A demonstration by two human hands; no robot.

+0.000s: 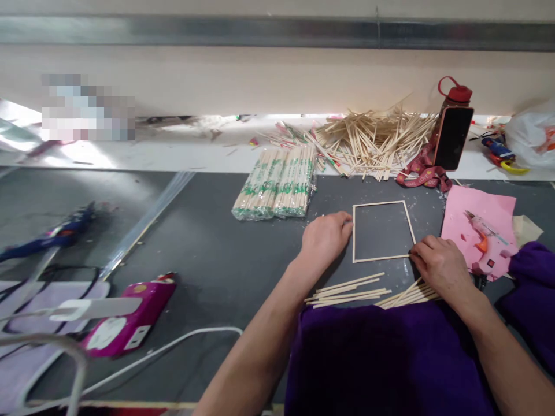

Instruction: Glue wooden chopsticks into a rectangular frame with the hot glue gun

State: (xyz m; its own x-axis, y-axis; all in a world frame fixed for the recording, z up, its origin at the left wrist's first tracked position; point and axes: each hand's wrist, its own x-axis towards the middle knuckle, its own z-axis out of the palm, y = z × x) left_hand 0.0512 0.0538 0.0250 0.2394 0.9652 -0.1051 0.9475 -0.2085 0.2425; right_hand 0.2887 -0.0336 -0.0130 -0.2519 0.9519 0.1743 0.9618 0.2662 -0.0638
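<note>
A square frame of thin wooden sticks (pixel 381 204) lies flat on the dark table (pixel 208 242). My left hand (pixel 326 237) rests with curled fingers against the frame's left side. My right hand (pixel 437 266) pinches the frame's lower right corner with closed fingers. Several loose sticks (pixel 347 290) lie just in front of the frame, between my forearms, and more loose sticks (pixel 407 296) lie under my right wrist. Purple cloth (pixel 381 358) covers my lap at the table's near edge.
Wrapped bundles of sticks (pixel 277 184) lie behind my left hand. A loose stick heap (pixel 377 141), a red bottle with a phone (pixel 453 136) and a pink sheet with a glue gun (pixel 481 231) sit to the right. A pink box (pixel 130 318) and white cable (pixel 173 346) lie left.
</note>
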